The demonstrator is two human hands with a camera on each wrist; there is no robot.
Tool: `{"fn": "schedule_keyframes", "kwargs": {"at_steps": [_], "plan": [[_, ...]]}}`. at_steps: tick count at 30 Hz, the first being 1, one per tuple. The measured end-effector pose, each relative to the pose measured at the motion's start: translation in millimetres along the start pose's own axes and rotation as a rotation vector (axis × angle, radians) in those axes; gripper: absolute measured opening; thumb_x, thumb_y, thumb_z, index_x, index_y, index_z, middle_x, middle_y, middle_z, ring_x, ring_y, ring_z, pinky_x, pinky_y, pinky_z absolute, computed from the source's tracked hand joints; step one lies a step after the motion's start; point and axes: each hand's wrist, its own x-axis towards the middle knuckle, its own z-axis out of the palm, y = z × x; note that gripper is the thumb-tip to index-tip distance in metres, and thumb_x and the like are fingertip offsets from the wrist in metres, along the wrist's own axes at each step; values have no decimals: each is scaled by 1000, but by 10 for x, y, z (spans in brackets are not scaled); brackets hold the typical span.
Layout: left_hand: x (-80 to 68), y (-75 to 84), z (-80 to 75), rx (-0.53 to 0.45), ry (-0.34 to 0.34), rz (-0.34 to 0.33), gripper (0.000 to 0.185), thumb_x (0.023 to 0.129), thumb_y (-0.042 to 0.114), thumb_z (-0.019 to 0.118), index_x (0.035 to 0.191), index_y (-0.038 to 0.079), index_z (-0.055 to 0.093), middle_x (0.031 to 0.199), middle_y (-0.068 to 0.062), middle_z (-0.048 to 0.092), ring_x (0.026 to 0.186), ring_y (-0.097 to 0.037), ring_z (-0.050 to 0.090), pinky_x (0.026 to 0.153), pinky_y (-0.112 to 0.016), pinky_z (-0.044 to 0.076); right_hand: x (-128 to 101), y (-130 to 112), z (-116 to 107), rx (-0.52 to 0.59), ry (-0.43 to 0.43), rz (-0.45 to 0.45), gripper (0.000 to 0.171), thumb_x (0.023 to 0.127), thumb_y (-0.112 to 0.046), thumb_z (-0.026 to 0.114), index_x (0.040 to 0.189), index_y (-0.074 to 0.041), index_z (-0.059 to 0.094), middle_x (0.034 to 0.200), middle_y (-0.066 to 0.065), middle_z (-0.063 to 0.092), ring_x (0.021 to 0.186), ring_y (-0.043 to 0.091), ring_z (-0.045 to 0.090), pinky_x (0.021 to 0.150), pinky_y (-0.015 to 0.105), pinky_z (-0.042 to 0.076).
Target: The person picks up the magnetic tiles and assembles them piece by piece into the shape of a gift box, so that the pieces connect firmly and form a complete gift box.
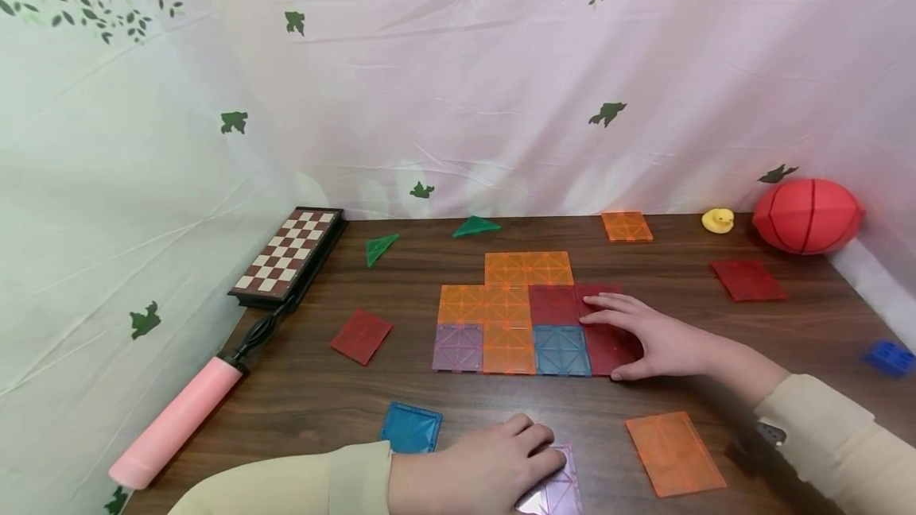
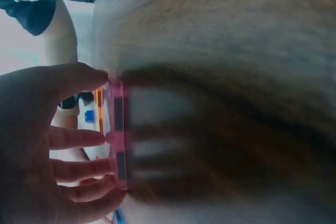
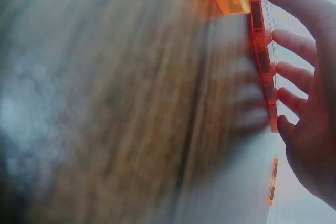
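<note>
Tiles half-hidden, wrist views blurred

The left hand (image 1: 475,463) covers much of the purple tile (image 1: 558,491), cut by the near edge; both wrist views smear the bench (image 2: 236,77).

A dark wooden table (image 1: 716,324); behind it a pale curtain (image 1: 501,86) printed with green leaves.
</note>
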Motion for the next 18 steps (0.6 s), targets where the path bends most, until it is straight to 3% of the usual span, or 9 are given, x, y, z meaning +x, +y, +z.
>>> {"fn": "schedule_keyframes", "kwargs": {"at_steps": [5, 10, 18], "plan": [[87, 24, -9, 22, -20, 15, 67, 97, 66, 52, 144, 17, 56, 137, 1, 55, 122, -8, 48, 99, -16, 42, -6, -4, -5, 9, -2, 1, 81, 77, -47, 87, 147, -23, 54, 160, 12, 34, 143, 40, 26, 99, 66, 43], [214, 11, -14, 49, -42, 10, 67, 97, 65, 54, 143, 17, 57, 138, 1, 54, 124, -9, 48, 105, -19, 38, -10, 1, -3, 13, 0, -1, 81, 77, -47, 87, 147, -22, 54, 160, 13, 34, 144, 40, 26, 100, 66, 43], [416, -104, -29, 150, 59, -27, 60, 88, 52, 70, 134, 13, 64, 131, -3, 57, 115, -14, 52, 100, -20, 42, -9, 7, 6, 27, 1, -11, 80, 77, -45, 87, 146, -20, 54, 160, 15, 34, 144, 41, 26, 101, 68, 41]]}}
